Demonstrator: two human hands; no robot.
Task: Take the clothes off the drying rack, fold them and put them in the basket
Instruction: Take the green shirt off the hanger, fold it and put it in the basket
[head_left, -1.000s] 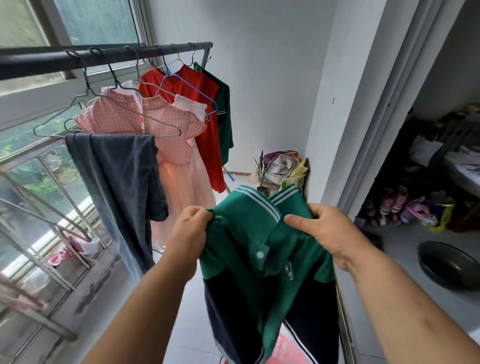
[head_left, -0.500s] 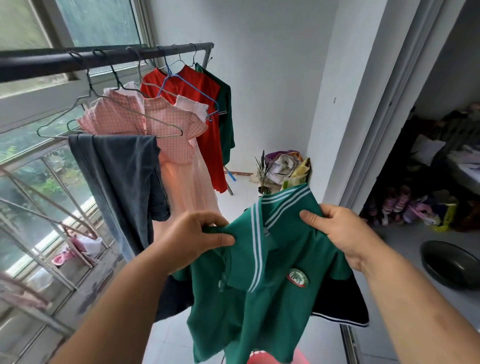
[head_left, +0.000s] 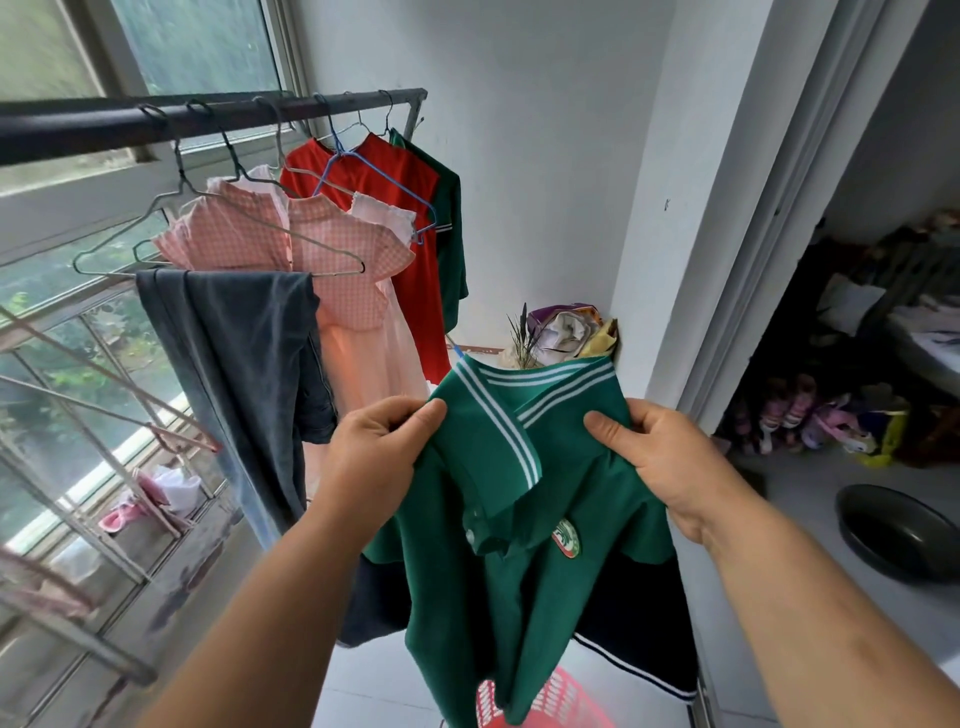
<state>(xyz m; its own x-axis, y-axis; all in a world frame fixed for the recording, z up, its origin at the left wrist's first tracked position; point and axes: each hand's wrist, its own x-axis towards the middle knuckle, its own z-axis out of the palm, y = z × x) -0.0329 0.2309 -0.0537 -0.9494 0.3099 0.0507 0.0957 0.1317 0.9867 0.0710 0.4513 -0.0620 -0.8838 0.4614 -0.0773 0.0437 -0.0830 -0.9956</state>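
A green polo shirt (head_left: 498, 587) with a white-striped collar, a chest badge and dark navy sleeves hangs in front of me. My left hand (head_left: 382, 457) pinches its left shoulder and my right hand (head_left: 662, 457) pinches the right one, holding it up by the collar. Beneath it, the rim of a red basket (head_left: 566, 699) shows at the bottom edge, mostly hidden by the shirt. On the drying rack bar (head_left: 208, 117) to the left hang dark grey trousers (head_left: 244, 364), a pink checked dress (head_left: 332, 270), a red shirt (head_left: 410, 208) and a green shirt (head_left: 452, 228).
Window bars and a metal outer rack (head_left: 88, 467) fill the left side. A heap of bags and a small plant (head_left: 561, 332) sits in the far corner. To the right a doorway opens on shoes (head_left: 800, 410) and a dark basin (head_left: 893, 530) on the floor.
The shirt has turned so its front and badge face me, and it now hangs open from the shoulders. Both hands have shifted their grip up to the collar area.
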